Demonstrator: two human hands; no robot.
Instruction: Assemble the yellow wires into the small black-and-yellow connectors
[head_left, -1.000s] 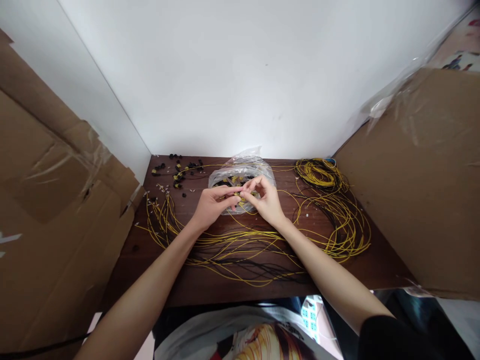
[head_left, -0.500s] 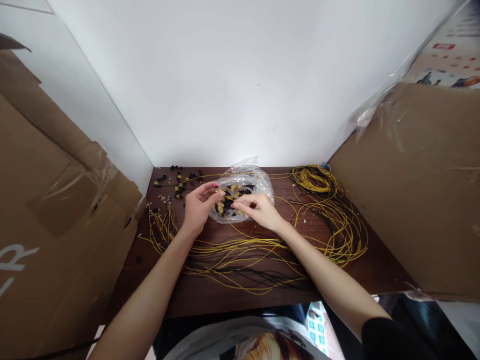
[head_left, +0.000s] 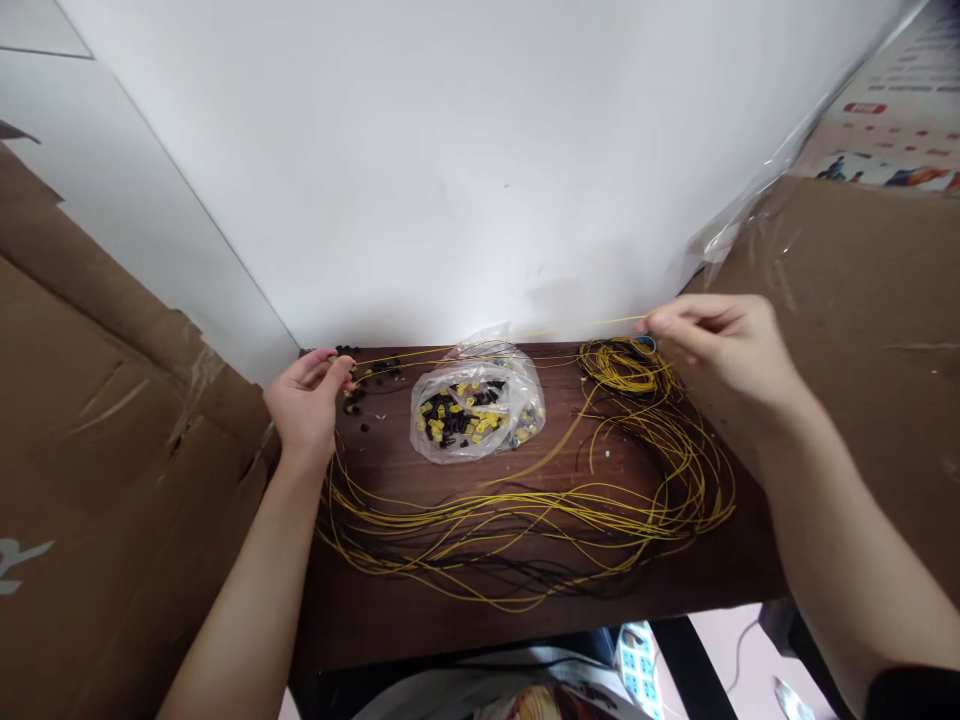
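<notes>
Over the table's far left side, my left hand (head_left: 304, 400) pinches a small yellowish part between thumb and fingertips; its exact kind is hidden. My right hand (head_left: 724, 345) is raised at the far right, its thumb and finger closed on a thin yellow wire (head_left: 600, 323) that runs taut leftward. Between the hands lies an open clear plastic bag (head_left: 480, 405) holding many small black and yellow connector pieces (head_left: 454, 415). A coil of yellow and black wire (head_left: 626, 368) sits below my right hand. Loose yellow and black wires (head_left: 480, 515) sweep across the front.
Small black and yellow pieces (head_left: 386, 368) lie at the back left of the dark wooden table (head_left: 420, 630). Cardboard walls the left (head_left: 112, 400) and right (head_left: 862, 330) sides, and a white wall (head_left: 480, 170) rises behind. A power strip (head_left: 637, 670) shows below the front edge.
Both hands were together over the bag. My left hand has moved left to the back left pieces, and my right hand has swung far right, drawing the yellow wire out.
</notes>
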